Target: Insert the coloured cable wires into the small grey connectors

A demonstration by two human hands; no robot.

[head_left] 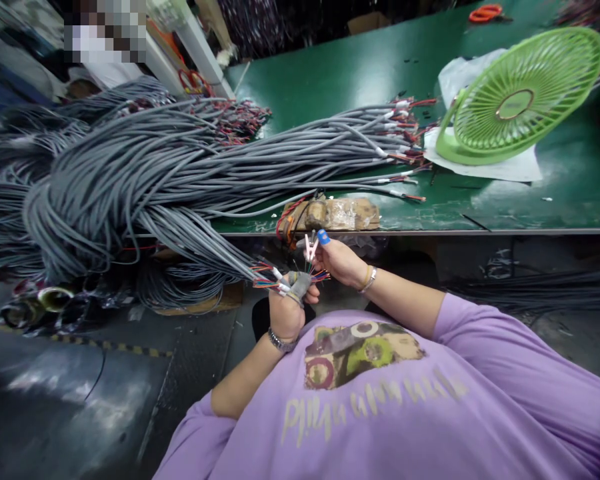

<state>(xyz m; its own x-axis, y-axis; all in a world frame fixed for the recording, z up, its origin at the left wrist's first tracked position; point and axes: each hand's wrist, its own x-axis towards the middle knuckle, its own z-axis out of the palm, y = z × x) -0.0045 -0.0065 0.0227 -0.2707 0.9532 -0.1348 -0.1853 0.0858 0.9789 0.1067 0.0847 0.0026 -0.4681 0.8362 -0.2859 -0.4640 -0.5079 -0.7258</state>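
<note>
My left hand (286, 310) is closed around the stripped end of a grey cable (215, 257), whose thin coloured wires (265, 280) fan out above my fist. A grey wrap covers one of its fingers, and a watch sits on the wrist. My right hand (339, 261) is just beside it, pinching a small pink and white tool (311, 247) at the wire tips. Its thumb wears a blue cap, and a bracelet circles the wrist. Both hands hover below the front edge of the green table (330, 80), over my purple shirt.
A huge bundle of grey cables (130, 167) drapes from the table down to my left. A green fan (520, 100) lies at the right on white plastic. A taped brown block (340, 213) sits at the table edge. Another person (105, 40) is at the far left.
</note>
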